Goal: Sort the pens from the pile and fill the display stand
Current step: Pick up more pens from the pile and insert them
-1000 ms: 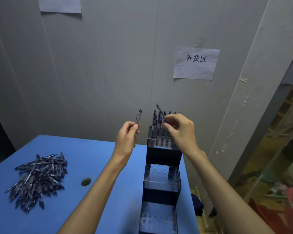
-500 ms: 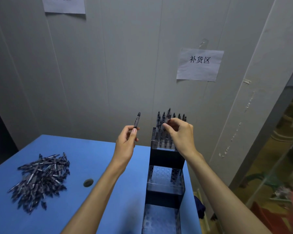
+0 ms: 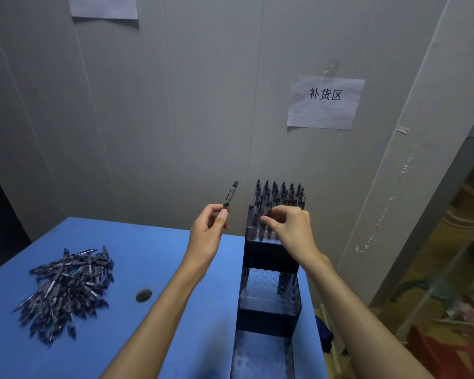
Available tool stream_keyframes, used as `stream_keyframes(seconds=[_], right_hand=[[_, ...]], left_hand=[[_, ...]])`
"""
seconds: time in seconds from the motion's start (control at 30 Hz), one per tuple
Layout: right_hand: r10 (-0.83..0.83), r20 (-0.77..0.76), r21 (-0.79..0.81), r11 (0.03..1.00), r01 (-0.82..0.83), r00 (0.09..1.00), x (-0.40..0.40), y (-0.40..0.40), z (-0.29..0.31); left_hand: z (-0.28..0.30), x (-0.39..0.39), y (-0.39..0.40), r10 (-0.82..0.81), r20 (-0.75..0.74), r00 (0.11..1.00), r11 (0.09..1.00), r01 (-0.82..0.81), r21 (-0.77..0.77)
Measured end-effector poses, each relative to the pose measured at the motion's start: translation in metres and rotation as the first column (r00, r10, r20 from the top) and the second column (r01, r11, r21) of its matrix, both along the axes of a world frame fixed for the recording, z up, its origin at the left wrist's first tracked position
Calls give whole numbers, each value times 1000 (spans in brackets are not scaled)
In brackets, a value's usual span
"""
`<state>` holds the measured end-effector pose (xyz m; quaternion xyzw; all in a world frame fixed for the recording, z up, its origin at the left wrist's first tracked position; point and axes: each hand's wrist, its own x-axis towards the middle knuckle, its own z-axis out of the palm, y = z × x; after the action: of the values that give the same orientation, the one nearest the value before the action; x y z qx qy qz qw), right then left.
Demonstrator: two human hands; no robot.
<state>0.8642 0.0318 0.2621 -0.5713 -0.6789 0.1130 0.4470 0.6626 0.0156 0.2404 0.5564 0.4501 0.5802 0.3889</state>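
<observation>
A pile of dark pens (image 3: 66, 288) lies on the left of the blue table (image 3: 153, 250). A dark three-tier display stand (image 3: 268, 310) stands at the table's right edge. Several pens (image 3: 281, 194) stand upright in its top tier; the middle and lowest tiers show bare holes. My left hand (image 3: 207, 236) pinches one pen (image 3: 230, 195) upright, left of the stand. My right hand (image 3: 290, 228) is at the top tier, fingers curled and pinching a pen standing in the front row.
A small round dark grommet (image 3: 143, 295) sits in the table between the pile and my left arm. A grey panel wall with a paper sign (image 3: 324, 102) rises right behind the stand. Right of the table is a drop with blurred clutter on the floor.
My right hand has lowered its pen from a tilt above the top tier down into the front row. The left hand has kept its pen raised, almost still.
</observation>
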Motion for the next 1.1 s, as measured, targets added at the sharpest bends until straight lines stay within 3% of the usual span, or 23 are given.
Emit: stream_keyframes(seconds=[0.23,0.4,0.57,0.87,0.93,1.1], right_hand=[[-43,-48,213,976,52,998,12,-10,22],[-7,182,425,902,-72,983,8,-14,41],[29,352,379,910,-171,936,2,-15,40],[67,350,259,952,-165,934,19,-16,30],[50,288,244,962,-123,956,25,-13,28],[49,61,177,982,-59,997,28,-13,29]], left_hand=[[9,4,2,-4,-36,999,1000,4,8],[23,13,1,23,-140,990,996,-11,87],[32,21,-6,7,-232,973,992,22,123],[36,12,-6,59,-276,959,986,-13,164],[34,6,-5,110,-391,914,981,-37,191],[25,-4,-1,298,-703,646,939,-66,338]])
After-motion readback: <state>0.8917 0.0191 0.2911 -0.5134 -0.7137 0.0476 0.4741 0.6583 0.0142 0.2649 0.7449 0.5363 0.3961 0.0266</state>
